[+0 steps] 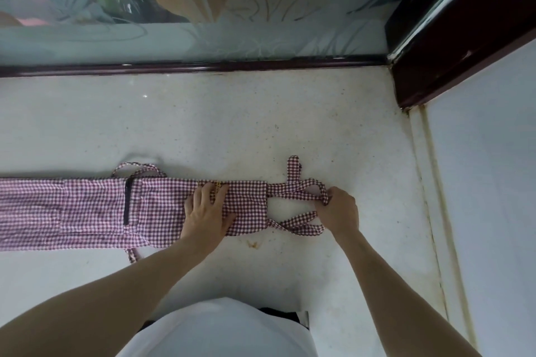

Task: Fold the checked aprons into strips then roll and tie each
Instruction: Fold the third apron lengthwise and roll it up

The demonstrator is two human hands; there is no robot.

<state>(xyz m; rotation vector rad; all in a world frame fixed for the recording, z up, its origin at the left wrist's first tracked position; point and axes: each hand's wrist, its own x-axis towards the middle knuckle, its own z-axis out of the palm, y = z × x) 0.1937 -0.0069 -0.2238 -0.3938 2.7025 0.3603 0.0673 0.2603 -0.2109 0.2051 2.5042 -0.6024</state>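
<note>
Folded strip of red-and-white checked cotton apron [87, 209] flat on pale speckled stone counter [232, 124]. Left hand [207, 211] spread, pressing strip. Right hand [338, 209] pinching checked fabric ties [293, 190].

Maroon-and-white checked apron [87, 206] with a dark stripe, on a speckled white counter [232, 124].

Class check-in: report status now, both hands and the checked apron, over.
Left hand flat, pressing folded checked apron. Right hand pinching the straps at the strip's end. Not rolled yet. Nothing in the way.
</note>
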